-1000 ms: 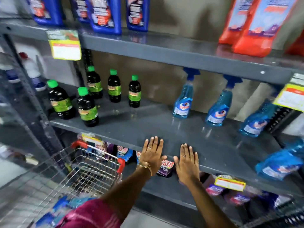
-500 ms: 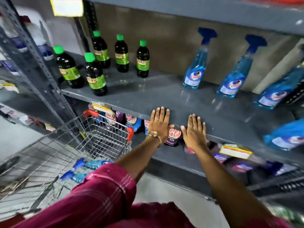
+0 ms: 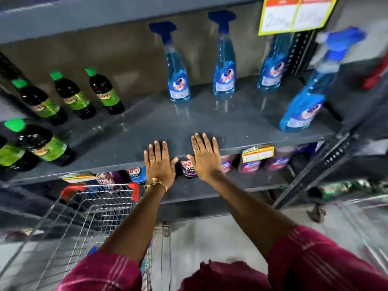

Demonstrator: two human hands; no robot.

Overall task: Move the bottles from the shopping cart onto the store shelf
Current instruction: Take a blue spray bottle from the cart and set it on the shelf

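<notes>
My left hand (image 3: pixel 160 162) and my right hand (image 3: pixel 206 157) lie flat, palms down, fingers apart, on the front edge of the grey store shelf (image 3: pixel 147 124), holding nothing. Several blue spray bottles stand on the shelf: one (image 3: pixel 178 80) behind my hands, one (image 3: pixel 224 74) to its right, another (image 3: pixel 270 70) further right, and one (image 3: pixel 304 106) near the right front. The wire shopping cart (image 3: pixel 90 215) with red corner guards stands below at the left; my left arm and sleeve hide most of its inside.
Dark bottles with green caps (image 3: pixel 105 93) stand at the shelf's left. A yellow price tag (image 3: pixel 294 13) hangs from the shelf above. Detergent packs (image 3: pixel 189 166) fill the lower shelf. A slotted upright post (image 3: pixel 315 171) borders the right end.
My view has swung right and closer to the shelf. Both hands stay flat on the shelf's front edge.
</notes>
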